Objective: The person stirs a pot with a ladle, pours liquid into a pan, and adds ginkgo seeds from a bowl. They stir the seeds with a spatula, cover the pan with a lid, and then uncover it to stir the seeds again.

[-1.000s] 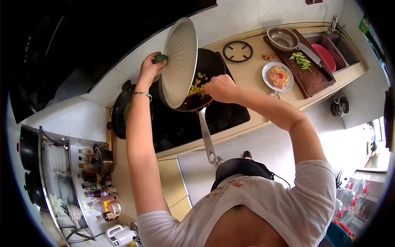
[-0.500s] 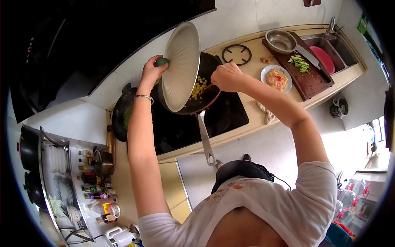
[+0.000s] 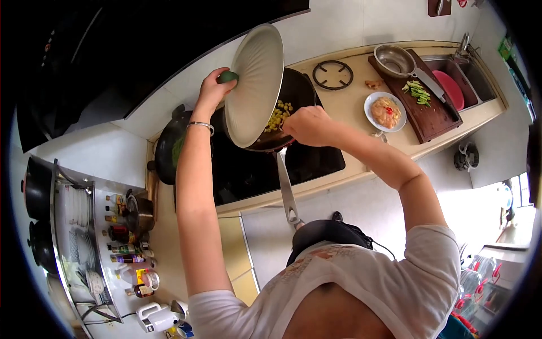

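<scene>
My left hand [image 3: 211, 92] is closed around the green knob of a pale pot lid [image 3: 257, 85]. The lid is tipped on edge above the left part of a dark frying pan [image 3: 302, 89], hiding some of it. Small yellow pieces of food [image 3: 277, 117] lie in the pan, whose metal handle [image 3: 287, 189] points toward my body. Over the pan's right side is my right hand [image 3: 309, 125], its fingers curled closed beside the food. What those fingers hold is hidden.
Left of the pan stands a dark wok [image 3: 165, 152] with greens. To the right are a plate of pale raw meat [image 3: 386, 112], a cutting board [image 3: 437, 122] with chopped greens and a knife [image 3: 430, 85], a metal bowl [image 3: 395, 61] and a sink [image 3: 480, 79]. Bottles line the left shelf.
My right hand has shifted left and toward the near side of the pan, closer to the yellow pieces. My left hand still holds the lid tilted up. The view has shifted slightly.
</scene>
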Motion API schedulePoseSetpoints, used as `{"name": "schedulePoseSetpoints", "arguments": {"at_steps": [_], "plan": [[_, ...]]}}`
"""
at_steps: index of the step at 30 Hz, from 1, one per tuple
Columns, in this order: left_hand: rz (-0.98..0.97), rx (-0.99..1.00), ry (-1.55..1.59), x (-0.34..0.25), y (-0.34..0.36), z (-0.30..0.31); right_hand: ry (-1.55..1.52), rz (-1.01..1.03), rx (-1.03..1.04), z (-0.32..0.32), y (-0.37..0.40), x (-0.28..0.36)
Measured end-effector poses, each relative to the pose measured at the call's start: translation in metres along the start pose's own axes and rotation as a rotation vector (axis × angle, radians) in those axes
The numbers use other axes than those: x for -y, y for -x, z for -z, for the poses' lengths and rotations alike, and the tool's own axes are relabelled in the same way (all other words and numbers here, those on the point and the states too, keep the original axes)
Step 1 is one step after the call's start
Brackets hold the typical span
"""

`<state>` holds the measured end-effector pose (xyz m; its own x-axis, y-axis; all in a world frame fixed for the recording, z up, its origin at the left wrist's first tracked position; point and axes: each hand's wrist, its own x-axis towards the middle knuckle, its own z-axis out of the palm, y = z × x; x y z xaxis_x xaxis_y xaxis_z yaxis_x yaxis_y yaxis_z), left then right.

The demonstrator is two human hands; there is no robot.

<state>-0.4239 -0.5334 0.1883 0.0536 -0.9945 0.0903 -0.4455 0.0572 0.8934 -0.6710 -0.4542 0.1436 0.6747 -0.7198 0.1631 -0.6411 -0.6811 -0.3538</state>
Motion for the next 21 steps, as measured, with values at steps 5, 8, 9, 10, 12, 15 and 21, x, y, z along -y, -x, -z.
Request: {"name": "schedulePoseSetpoints", "arguments": {"at_steps": [5, 8, 9, 10, 12, 15, 21], "plan": [[0.015, 0.026, -0.024, -0.005, 0.003, 0.002, 0.079, -0.064, 0.071, -0.031, -0.027, -0.001], [-0.005, 0.033, -0.046, -0.005, 0.003, 0.007, 0.135, -0.068, -0.1, -0.029, -0.032, -0.019], [-0.002, 0.03, -0.043, -0.004, 0.004, 0.008, 0.103, -0.069, -0.108, -0.029, -0.035, -0.027], [0.001, 0.028, -0.035, -0.003, 0.003, 0.01, 0.069, -0.072, -0.117, -0.032, -0.04, -0.035], [-0.002, 0.022, -0.032, -0.005, 0.003, 0.012, 0.096, -0.072, -0.117, -0.044, -0.055, -0.051], [-0.008, 0.012, -0.022, -0.006, 0.007, 0.015, 0.083, 0.039, -0.052, -0.052, -0.067, -0.063], [-0.03, -0.018, 0.0, 0.003, 0.005, 0.017, 0.154, 0.018, -0.1, -0.03, -0.063, -0.079]]}}
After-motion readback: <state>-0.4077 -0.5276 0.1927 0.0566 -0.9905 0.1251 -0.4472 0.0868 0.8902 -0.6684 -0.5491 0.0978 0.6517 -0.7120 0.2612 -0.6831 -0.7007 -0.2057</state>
